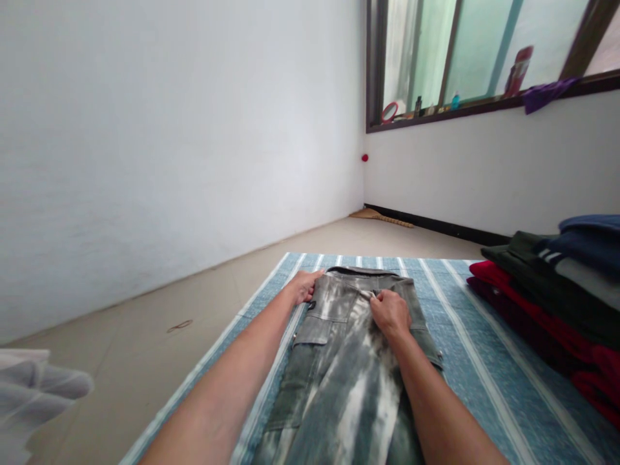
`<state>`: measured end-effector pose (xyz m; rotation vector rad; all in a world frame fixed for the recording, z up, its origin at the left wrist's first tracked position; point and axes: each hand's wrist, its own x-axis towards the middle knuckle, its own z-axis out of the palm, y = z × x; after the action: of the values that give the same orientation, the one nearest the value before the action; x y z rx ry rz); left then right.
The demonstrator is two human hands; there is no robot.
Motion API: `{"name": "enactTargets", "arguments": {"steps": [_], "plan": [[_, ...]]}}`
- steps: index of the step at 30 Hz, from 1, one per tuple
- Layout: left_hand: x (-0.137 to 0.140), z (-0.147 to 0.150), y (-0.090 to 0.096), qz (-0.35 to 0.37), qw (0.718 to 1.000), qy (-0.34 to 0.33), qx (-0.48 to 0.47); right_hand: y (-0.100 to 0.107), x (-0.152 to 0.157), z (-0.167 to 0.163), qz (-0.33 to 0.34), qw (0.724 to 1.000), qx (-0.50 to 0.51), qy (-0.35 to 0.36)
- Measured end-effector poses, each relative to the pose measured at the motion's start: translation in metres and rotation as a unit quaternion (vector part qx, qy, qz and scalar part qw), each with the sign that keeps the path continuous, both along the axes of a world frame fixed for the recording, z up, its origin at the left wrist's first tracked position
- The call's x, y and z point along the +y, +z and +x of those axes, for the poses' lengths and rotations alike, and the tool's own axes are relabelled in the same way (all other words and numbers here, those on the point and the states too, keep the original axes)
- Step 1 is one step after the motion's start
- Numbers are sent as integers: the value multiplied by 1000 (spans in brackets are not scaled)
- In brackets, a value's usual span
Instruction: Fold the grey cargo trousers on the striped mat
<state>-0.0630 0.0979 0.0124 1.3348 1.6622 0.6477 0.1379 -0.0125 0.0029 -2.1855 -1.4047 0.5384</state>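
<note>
Soft, even light is spread through the room, and the strongest brightness is held by the sliding window (504,39), its panes washed to pale green. The white wall (194,129) is tinted cool grey. Only weak shadows are cast beside the cargo trousers (349,381); folds in the dark stacked clothes (547,310) are partly lost. Fine detail is softened by slight blur, and the window's right-hand upright (584,39) is slanted by wide-angle distortion.
</note>
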Motion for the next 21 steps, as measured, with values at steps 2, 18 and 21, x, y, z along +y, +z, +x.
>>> {"name": "enactTargets", "arguments": {"steps": [2, 18, 21], "plan": [[-7, -5, 0, -31, 999, -13, -2, -1, 0, 0, -1, 1000, 3, 0], [1, 7, -15, 151, 971, 36, 182, -3, -1, -1, 13, 1000, 8, 5], [-7, 16, -13, 186, 958, 28, 218, -3, -1, -1, 14, 1000, 7, 3]]}}
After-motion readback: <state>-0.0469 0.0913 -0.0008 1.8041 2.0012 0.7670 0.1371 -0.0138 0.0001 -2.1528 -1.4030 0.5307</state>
